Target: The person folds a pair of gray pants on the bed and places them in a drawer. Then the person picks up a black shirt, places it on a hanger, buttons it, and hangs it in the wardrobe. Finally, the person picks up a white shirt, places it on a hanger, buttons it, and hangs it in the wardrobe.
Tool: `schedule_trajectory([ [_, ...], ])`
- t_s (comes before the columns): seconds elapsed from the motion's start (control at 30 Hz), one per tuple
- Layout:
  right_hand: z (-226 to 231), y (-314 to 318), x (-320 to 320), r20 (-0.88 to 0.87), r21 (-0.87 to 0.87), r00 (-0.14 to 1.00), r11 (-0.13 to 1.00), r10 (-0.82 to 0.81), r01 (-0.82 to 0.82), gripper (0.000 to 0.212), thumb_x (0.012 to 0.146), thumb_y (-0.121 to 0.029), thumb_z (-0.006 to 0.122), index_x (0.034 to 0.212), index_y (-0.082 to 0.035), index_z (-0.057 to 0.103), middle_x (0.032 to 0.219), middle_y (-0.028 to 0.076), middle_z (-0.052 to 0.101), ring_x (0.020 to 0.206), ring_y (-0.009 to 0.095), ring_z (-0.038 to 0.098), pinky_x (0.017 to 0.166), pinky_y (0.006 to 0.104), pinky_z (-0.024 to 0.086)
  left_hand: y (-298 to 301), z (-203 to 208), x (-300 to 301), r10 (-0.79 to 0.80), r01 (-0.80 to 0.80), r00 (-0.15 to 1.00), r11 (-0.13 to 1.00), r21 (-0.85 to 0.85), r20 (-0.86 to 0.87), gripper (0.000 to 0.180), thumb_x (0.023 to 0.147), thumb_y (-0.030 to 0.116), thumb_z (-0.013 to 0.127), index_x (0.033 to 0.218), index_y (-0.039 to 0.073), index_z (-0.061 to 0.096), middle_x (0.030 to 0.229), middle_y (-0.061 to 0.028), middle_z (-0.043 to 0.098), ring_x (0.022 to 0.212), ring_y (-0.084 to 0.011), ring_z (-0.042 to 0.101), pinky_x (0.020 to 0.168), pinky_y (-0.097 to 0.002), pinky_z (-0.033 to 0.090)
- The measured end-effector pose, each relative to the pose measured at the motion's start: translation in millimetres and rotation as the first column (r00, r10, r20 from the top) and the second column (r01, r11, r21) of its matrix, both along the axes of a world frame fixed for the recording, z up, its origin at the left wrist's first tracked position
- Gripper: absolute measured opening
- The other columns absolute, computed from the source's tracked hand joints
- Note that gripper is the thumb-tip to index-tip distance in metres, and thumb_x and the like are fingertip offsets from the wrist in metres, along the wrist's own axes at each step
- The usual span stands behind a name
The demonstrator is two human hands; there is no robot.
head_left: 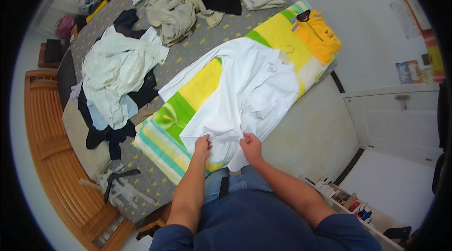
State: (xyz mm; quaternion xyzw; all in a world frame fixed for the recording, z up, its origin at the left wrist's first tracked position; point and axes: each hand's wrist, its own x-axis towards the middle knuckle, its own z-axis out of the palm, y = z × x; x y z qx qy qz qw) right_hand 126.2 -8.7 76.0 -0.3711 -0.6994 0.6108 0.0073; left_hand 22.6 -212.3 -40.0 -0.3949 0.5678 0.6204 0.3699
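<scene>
A white long-sleeved shirt [235,91] lies spread over a yellow and green patterned towel [183,109], its collar at the far end and one sleeve stretched out to the left. At the shirt's near edge, my left hand [203,146] pinches the cloth. My right hand [251,147] grips the same edge a little to the right, its fingers closed on the fabric. Between the hands the cloth is bunched, and part of it hangs toward my lap. A hanger hook [290,49] shows beside the collar.
A folded yellow-orange shirt [316,36] rests at the towel's far end. Piled clothes, white [117,62] and beige [174,15], cover the bed to the left and beyond. Several hangers [120,185] lie at the near left, beside a wooden chair [56,142]. An open drawer [348,204] is at lower right.
</scene>
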Motion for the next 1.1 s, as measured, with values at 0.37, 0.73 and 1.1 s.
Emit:
schedule_trajectory([
  [0.37, 13, 25, 1, 0.146, 0.042, 0.761, 0.765, 0.632, -0.643, 0.052, 0.083, -0.034, 0.079, 0.122, 0.0, 0.068, 0.096, 0.013, 0.074, 0.087, 0.022, 0.071, 0.081, 0.0344, 0.057, -130, 27, 21, 0.112, -0.237, 0.934, 0.905, -0.354, -0.339, 0.022, 0.101, 0.023, 0.06, 0.097, 0.006, 0.048, 0.075, -0.0082, 0.057, 0.054, -0.0176, 0.051, 0.045, -0.0334, 0.044],
  [0.73, -49, 390, -89, 0.313, 0.573, 0.941, 0.816, -0.129, -0.079, 0.044, 0.084, -0.032, 0.073, 0.115, 0.0, 0.071, 0.107, 0.019, 0.074, 0.099, 0.032, 0.071, 0.087, 0.0395, 0.056, -140, 29, 149, -0.172, 0.079, 0.975, 0.862, -0.501, -0.143, 0.018, 0.094, 0.018, 0.063, 0.089, 0.003, 0.055, 0.078, -0.0086, 0.06, 0.062, -0.0188, 0.059, 0.054, -0.0341, 0.053],
  [1.1, -111, 464, -240, 0.263, 0.27, 0.949, 0.931, 0.172, -0.244, 0.06, 0.072, -0.029, 0.085, 0.118, 0.002, 0.062, 0.106, 0.017, 0.071, 0.097, 0.03, 0.068, 0.085, 0.0406, 0.054, 28, 99, 199, -0.443, 0.291, 0.872, 0.812, -0.506, -0.209, 0.017, 0.093, 0.014, 0.068, 0.095, 0.0, 0.059, 0.08, -0.0068, 0.064, 0.067, -0.0152, 0.063, 0.059, -0.0304, 0.053],
])
